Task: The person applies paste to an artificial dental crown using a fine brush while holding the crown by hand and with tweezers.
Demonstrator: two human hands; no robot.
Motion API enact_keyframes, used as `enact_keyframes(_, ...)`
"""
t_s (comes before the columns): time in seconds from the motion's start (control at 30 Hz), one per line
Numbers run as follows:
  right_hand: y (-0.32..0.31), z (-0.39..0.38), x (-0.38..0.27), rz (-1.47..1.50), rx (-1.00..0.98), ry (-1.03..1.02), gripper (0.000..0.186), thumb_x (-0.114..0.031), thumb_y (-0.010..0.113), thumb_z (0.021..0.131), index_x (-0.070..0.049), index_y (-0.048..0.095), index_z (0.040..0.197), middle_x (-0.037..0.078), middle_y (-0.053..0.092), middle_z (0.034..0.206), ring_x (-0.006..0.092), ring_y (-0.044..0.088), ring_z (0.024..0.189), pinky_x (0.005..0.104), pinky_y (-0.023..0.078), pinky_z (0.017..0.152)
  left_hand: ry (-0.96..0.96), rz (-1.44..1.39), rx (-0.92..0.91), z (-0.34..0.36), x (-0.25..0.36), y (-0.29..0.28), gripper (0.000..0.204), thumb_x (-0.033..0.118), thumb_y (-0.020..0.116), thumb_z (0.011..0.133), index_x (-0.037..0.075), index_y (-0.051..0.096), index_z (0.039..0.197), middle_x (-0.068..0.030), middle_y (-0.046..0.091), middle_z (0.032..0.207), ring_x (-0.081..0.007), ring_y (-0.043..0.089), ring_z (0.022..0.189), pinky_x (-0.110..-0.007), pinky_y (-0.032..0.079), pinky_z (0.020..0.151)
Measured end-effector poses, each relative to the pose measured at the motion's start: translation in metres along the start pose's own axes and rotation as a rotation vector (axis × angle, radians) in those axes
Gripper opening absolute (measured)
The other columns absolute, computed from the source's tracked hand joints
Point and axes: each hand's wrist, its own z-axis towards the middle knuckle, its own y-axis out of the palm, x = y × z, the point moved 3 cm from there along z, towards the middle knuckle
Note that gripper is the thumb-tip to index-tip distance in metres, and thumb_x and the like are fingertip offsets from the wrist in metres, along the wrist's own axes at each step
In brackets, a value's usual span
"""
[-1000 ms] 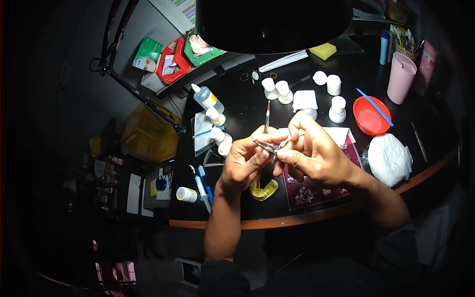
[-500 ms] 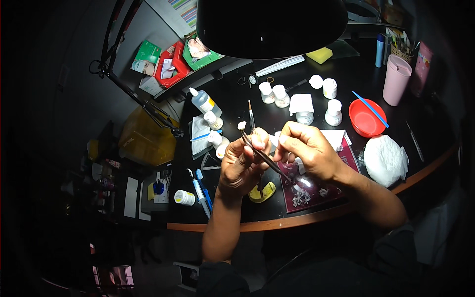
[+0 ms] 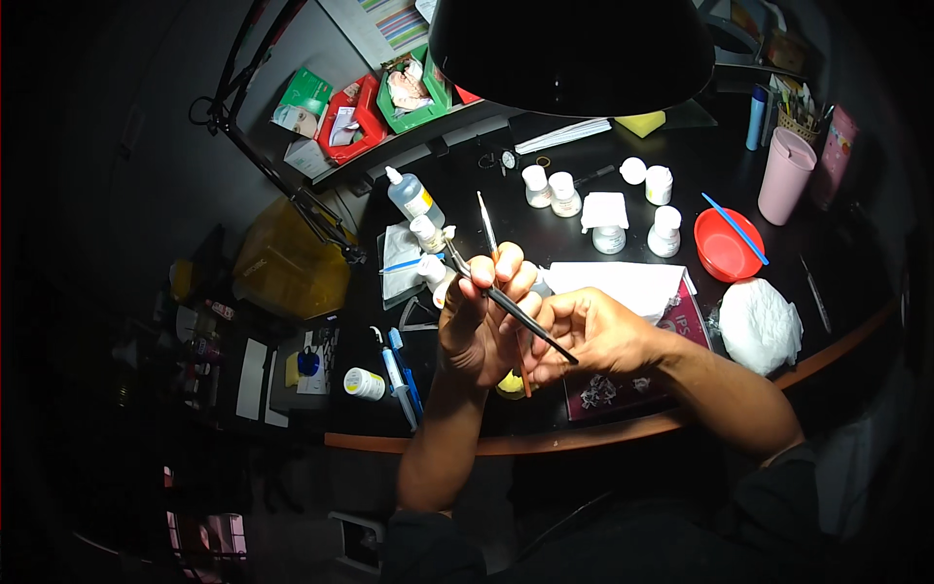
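Observation:
Dark tweezers (image 3: 516, 313) slant through the fingers of my left hand (image 3: 469, 336), which is closed on them. At their upper tip sits a small whitish, tooth-like piece (image 3: 449, 235). A slim brush (image 3: 488, 226) also stands upright between the left fingers, its reddish handle coming out below. My right hand (image 3: 608, 331) is curled close beside the lower ends of both tools; whether its fingertips grip one of them is hidden. Behind the wrists lie a yellow cast-like object (image 3: 511, 383), partly covered, and a plum-coloured pad (image 3: 693, 326) with white tissue (image 3: 623, 284) and shavings.
Small white-capped jars (image 3: 609, 238) and a dropper bottle (image 3: 413, 199) stand behind my hands. To the right are a red bowl (image 3: 713, 255) with a blue stick across it, a white wad (image 3: 761, 326) and a pink tumbler (image 3: 785, 175). A black lamp (image 3: 574, 58) hangs overhead.
The right hand has dropped slightly and turned, its fingers now lower by the tool ends. My left hand has tilted, taking the tweezers' tip left; the lower tweezers end shows in front of the right fingers.

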Motion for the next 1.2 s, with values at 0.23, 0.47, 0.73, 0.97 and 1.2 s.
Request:
enact_keyframes(0.23, 0.028, -0.001, 0.007, -0.184, 0.233, -0.044, 0.025, -0.004, 0.089, 0.08, -0.002, 0.065, 0.086, 0.004, 0.071, 0.083, 0.0077, 0.069, 0.076, 0.0205, 0.055, 0.068, 0.055, 0.016, 0.023, -0.001, 0.001, -0.002, 0.017, 0.029, 0.068, 0.1, 0.013, 0.064, 0.107, -0.0025, 0.041, 0.103, -0.0134, 0.039, 0.086, -0.023, 0.04, 0.068)
enact_keyframes(0.47, 0.038, -0.004, 0.001, -0.117, 0.345, -0.11, 0.021, -0.006, 0.086, 0.084, 0.0, 0.065, 0.084, 0.009, 0.073, 0.079, 0.0093, 0.071, 0.074, 0.022, 0.058, 0.067, 0.065, 0.097, -0.043, 0.0, 0.003, -0.005, 0.018, 0.035, 0.07, 0.099, 0.018, 0.072, 0.105, -0.0106, 0.047, 0.139, -0.0167, 0.048, 0.107, -0.032, 0.043, 0.088)
enact_keyframes(0.73, 0.006, -0.011, -0.012, -0.19, 0.559, -0.204, 0.022, 0.002, 0.081, 0.086, 0.001, 0.059, 0.09, 0.012, 0.072, 0.08, 0.0125, 0.072, 0.07, 0.0239, 0.059, 0.062, 0.169, 0.367, 0.07, 0.001, 0.034, 0.007, 0.014, 0.046, 0.082, 0.084, 0.038, 0.072, 0.089, -0.0243, -0.002, 0.171, -0.044, -0.004, 0.158, -0.06, 0.003, 0.124)
enact_keyframes(0.97, -0.005, -0.024, -0.038, -0.281, 0.455, -0.177, 0.03, -0.001, 0.08, 0.087, -0.002, 0.054, 0.102, 0.009, 0.071, 0.082, 0.0147, 0.074, 0.074, 0.0272, 0.063, 0.066, 0.391, 0.707, 0.046, -0.005, 0.044, 0.005, 0.017, 0.023, 0.058, 0.106, 0.009, 0.051, 0.112, -0.013, 0.063, 0.086, -0.0239, 0.064, 0.073, -0.036, 0.056, 0.072)
enact_keyframes(1.2, -0.014, -0.051, -0.054, -0.429, 0.333, 0.005, 0.029, 0.0, 0.081, 0.087, -0.001, 0.058, 0.104, 0.008, 0.072, 0.092, 0.0097, 0.072, 0.084, 0.0195, 0.056, 0.071, 0.352, 1.555, 0.296, -0.007, 0.028, 0.01, 0.009, 0.006, 0.071, 0.095, 0.002, 0.063, 0.094, 0.0055, 0.052, 0.067, -0.0024, 0.039, 0.056, -0.02, 0.032, 0.053)
